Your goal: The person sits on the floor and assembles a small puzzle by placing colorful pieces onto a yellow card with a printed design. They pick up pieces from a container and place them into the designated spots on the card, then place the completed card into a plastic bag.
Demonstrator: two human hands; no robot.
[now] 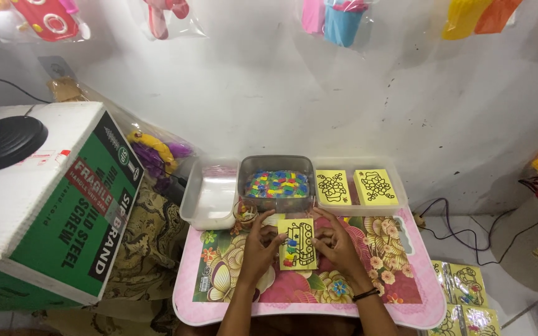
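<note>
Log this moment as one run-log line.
left hand: on yellow picture card, left edge | right hand: on its right edge | card: over pink floral table | behind: tub of coloured pieces

White wall [269, 93] (scuffed), pale floor [462, 242], low floral table [400, 274].

We're in a small home craft corner: packaged toys [45, 18] hanging on the white wall [250, 93], a floral floor table [400, 274], and a cardboard box [57, 205] alongside.
</note>
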